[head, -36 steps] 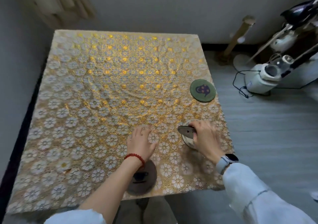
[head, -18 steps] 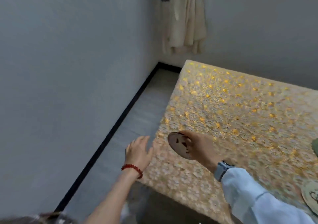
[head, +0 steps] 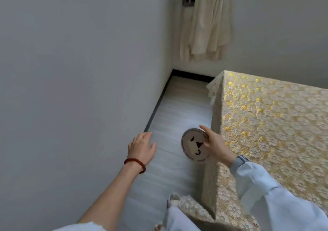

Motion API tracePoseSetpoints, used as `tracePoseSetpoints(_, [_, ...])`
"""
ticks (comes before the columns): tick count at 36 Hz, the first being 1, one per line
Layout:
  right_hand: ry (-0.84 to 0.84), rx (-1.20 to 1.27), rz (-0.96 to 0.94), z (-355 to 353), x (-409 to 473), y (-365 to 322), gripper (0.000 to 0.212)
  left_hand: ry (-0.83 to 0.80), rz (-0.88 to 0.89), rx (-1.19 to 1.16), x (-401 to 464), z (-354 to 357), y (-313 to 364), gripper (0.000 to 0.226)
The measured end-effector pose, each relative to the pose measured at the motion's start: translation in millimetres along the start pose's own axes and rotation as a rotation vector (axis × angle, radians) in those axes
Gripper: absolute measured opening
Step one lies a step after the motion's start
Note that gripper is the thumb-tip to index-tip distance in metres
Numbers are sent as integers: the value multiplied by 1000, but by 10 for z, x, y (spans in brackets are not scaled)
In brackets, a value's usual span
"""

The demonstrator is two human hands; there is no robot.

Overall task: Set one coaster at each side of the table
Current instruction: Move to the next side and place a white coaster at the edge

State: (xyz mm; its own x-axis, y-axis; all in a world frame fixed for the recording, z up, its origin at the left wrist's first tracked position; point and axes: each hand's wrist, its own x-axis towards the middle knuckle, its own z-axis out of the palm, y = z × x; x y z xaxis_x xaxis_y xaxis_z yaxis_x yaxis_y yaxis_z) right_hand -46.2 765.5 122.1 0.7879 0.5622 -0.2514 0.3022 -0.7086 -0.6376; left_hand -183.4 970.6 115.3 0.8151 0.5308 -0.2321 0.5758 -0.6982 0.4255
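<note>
My right hand [head: 215,144] grips a round beige coaster [head: 194,145] with a black face drawn on it, held tilted in the air just off the table's left edge, over the floor. The table [head: 276,124] wears a gold and white floral lace cloth and fills the right side of the view. My left hand [head: 142,146], with a red bead bracelet at the wrist, hangs open and empty over the floor, left of the coaster. No other coaster shows in this view.
A grey wall [head: 79,71] stands close on the left, leaving a narrow strip of pale wood floor [head: 179,110] between it and the table. A cream curtain [head: 205,23] hangs in the far corner. My legs and a shoe show at the bottom.
My view has swung left from the table top to its left side. My right hand carried the coaster off the table's edge; my left hand moved out over the floor.
</note>
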Motion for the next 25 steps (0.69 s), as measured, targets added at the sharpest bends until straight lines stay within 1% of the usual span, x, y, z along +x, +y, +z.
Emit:
tracePoseSetpoints(4, [143,83,99,-137,278,37,32,-103,115,-10,434,30,170,43])
tracePoseSetpoints(7, [252,178,185,-231,478,169,26,-154,208,10,854,64,324,43])
tracePoseSetpoints(12, [434,324,296,-504,852,576,27,-244,315,23,1593,191,776,44])
tracePoseSetpoints(16, [556,411,457,-741,1121,1051,31,-349,442,43,2159,354,1312,45])
tracePoseSetpoints(20, [662,514,630,-883,1221,1407,37,-447,561,124,2651,514,1838,44])
tracePoseSetpoints(25, [724,602,736,-949,1177,1706,40,-554,703,232,3002,850,2403,44])
